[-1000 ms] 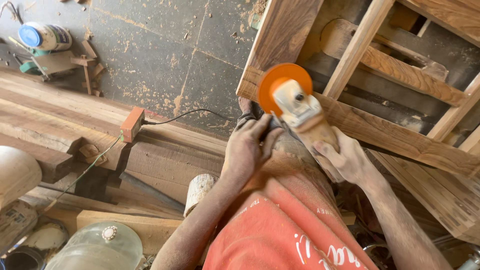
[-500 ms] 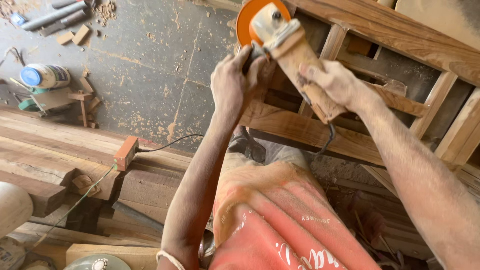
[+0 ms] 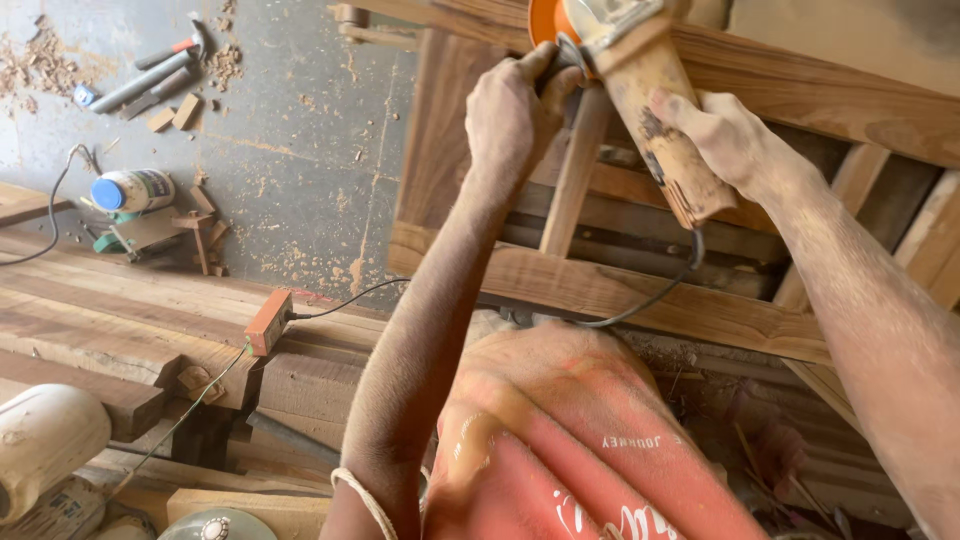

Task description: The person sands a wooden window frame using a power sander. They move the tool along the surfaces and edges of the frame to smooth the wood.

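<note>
An angle grinder (image 3: 640, 90) is held at the upper centre of the frame, its long axis running from the orange disc (image 3: 545, 20) at the top edge down-right to the cord end. The left hand (image 3: 512, 112) is clenched around the head end, just beside the disc; the right hand (image 3: 725, 135) is wrapped around the dusty body. The disc is set against the wooden furniture frame (image 3: 620, 290), directly ahead of both hands.
</note>
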